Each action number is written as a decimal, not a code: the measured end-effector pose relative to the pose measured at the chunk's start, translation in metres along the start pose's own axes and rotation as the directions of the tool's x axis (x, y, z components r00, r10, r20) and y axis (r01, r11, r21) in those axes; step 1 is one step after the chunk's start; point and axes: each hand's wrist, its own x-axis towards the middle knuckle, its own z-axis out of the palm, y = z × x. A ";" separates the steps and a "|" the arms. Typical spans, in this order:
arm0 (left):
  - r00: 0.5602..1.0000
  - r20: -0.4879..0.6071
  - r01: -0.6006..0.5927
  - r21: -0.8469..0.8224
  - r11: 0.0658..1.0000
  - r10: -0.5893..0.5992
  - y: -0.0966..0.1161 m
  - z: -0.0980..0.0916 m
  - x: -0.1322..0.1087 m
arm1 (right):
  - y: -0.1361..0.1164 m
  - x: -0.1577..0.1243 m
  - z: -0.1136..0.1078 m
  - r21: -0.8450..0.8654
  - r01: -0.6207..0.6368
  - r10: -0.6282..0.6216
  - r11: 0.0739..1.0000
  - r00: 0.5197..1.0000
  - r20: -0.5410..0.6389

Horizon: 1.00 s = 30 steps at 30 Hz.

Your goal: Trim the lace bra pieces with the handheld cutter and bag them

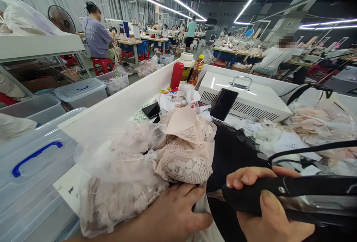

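Right grip: my right hand (267, 212), lower right of the frame, is clenched round the black handle of a hot cutting tool (292, 193), thumb on top, fingers wrapped under.
Left grip: my left hand (173, 212), bottom centre, lies loosely curled with fingers spread, pressing on the lace piece (184, 160); it pinches nothing that I can see.
Tool tip: the thin metal tip (214, 195) points left, just beside my left fingertips, at the lower edge of the lace.
Lace piece: centre of the frame, heaped on a clear plastic bag of lace (117, 175), with a beige foam cup (181, 120) on top.
Risk: I judge the tip could nick or burn my left fingers, since they sit so near it; the plastic bag is also close enough to be caught.
Cord: the black cable (309, 149) loops at right and could snag the loose pieces there.
Counter: the white counter (111, 112) also carries a phone (223, 104), bottles and a white machine box (251, 100).
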 end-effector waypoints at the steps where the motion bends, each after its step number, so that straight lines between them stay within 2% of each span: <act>1: 1.000 0.003 0.005 -0.003 1.000 -0.005 0.000 0.001 0.000 | 0.000 0.000 0.000 0.002 -0.006 0.006 1.000 1.000 -0.004; 6: 0.998 0.049 0.028 -0.020 0.999 -0.027 0.001 0.001 -0.001 | 0.000 0.004 -0.001 0.002 0.026 -0.026 1.000 0.998 -0.049; 15: 0.991 0.113 0.077 -0.089 0.993 -0.067 0.003 -0.013 0.000 | 0.012 0.006 -0.002 0.064 0.035 -0.037 0.997 0.999 0.028; 20: 0.984 0.162 0.091 -0.068 0.994 -0.079 0.001 -0.016 -0.001 | -0.003 0.009 -0.013 0.091 0.044 -0.049 0.995 0.997 0.057; 25: 0.994 0.096 0.052 -0.040 0.998 -0.048 -0.002 -0.023 -0.006 | -0.030 -0.003 -0.039 0.063 0.033 -0.035 0.997 0.999 0.036; 30: 0.998 -0.012 0.062 -0.055 0.997 -0.063 0.005 -0.033 -0.013 | -0.039 -0.024 -0.062 0.025 0.053 -0.054 0.998 0.996 0.077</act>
